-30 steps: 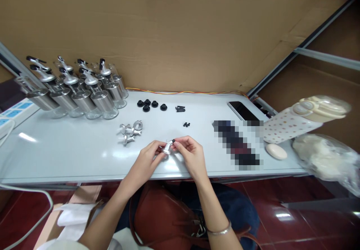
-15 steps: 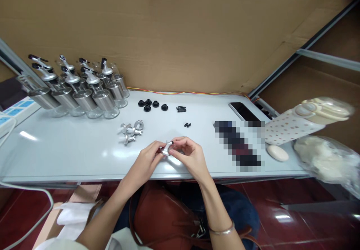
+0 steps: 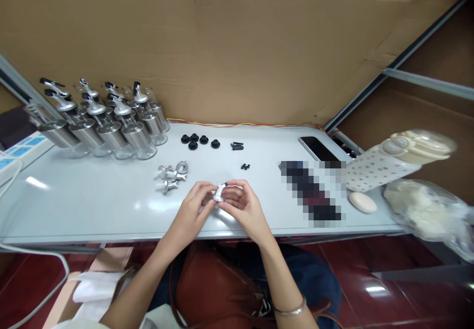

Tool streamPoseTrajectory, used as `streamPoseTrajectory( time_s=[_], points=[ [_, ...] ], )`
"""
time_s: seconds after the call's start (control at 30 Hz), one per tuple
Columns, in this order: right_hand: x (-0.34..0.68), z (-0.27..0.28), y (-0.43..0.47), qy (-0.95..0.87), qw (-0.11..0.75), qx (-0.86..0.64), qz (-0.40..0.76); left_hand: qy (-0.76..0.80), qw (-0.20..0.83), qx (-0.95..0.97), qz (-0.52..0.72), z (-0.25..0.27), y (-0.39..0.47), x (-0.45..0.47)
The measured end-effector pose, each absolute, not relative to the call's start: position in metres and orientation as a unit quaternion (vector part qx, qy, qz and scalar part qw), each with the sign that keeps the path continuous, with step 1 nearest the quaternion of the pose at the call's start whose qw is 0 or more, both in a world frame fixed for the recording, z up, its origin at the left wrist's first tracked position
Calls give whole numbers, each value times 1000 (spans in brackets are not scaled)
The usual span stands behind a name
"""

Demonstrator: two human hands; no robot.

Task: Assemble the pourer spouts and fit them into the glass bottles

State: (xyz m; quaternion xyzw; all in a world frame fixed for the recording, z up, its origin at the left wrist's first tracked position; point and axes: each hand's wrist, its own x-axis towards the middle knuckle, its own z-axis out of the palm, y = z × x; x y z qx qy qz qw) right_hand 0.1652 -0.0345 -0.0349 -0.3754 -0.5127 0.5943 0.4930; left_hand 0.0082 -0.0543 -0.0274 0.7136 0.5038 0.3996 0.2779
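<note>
Between my two hands, just above the table's front part, is a silver pour spout [image 3: 219, 193] with a small black tip. The fingers of my left hand [image 3: 196, 204] are closed on its left side. My right hand [image 3: 244, 206] pinches it from the right, thumb low at the base and fingertips up by the black tip. To the left lie several loose silver spouts [image 3: 171, 175]. Beyond them are several black stoppers [image 3: 193, 139], a few dark pins [image 3: 237, 146] and tiny black pieces [image 3: 245, 166].
Glass bottles with steel sleeves [image 3: 135, 136] crowd the back left, beside a power strip [image 3: 25, 148]. On the right are a phone [image 3: 320, 151], a dotted tumbler [image 3: 374, 168], a white oval object [image 3: 363, 202] and a plastic bag [image 3: 418, 210]. A cardboard wall [image 3: 237, 47] stands behind.
The spout has been turned more upright between my fingers, its black tip still near my right fingertips. Both hands stay in almost the same place; the view has tilted slightly.
</note>
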Motion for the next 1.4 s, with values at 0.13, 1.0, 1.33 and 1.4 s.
streamPoseTrajectory(
  time_s=[0.13, 1.0, 1.33, 1.4],
  points=[
    [167, -38, -35, -496, 521, -374, 585, 504, 264, 726, 385, -28, -55, 9],
    [169, -42, -35, -542, 533, -365, 538, 653, 64, 752, 69, 3, 5, -66],
    [169, -43, -35, -534, 533, -371, 542, 634, 33, 769, 81, 21, 75, -55],
    [168, -43, -35, -527, 539, -367, 545, 628, 34, 773, 80, 15, 92, -56]
  ],
)
